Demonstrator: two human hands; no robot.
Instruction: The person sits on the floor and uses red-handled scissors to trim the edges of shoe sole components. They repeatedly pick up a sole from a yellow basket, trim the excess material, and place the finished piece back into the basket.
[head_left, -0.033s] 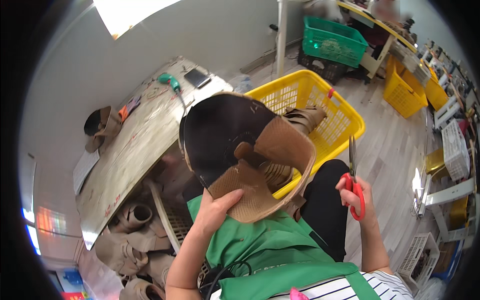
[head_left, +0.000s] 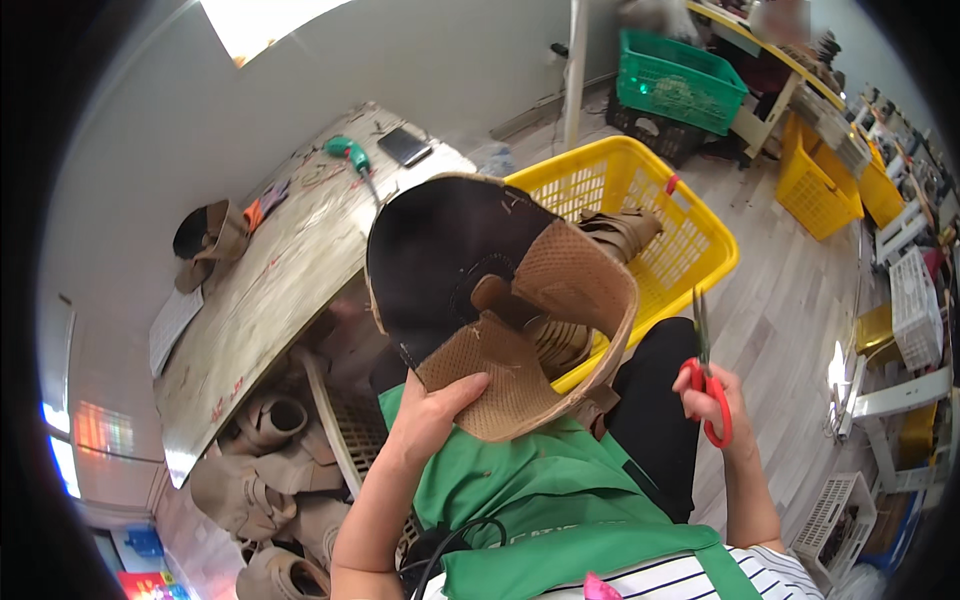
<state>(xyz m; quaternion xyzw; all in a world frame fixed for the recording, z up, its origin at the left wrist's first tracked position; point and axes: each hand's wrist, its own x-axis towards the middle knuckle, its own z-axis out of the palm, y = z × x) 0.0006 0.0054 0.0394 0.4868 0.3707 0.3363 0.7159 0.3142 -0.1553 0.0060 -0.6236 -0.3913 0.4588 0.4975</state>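
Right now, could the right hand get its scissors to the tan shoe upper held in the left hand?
Probably yes. The right hand holds the red-handled scissors beside the shoe upper, which the left hand holds up; nothing lies between them.

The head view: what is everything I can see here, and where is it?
shoe upper: one, tan with a black lining, held up at centre
scissors: one pair, red handles, right of the upper
nearest basket: one, yellow, behind the upper, tan pieces inside
green crate: one, top, on the floor
other yellow baskets: at least two, upper right
worktable: one, pale, left
green tool: one, far end of the worktable
dark flat device: one, beside the green tool
tan uppers: several, piled lower left below the worktable
apron: one, green, bottom centre
left hand: grips the upper's lower edge
right hand: holds the scissors, blades up
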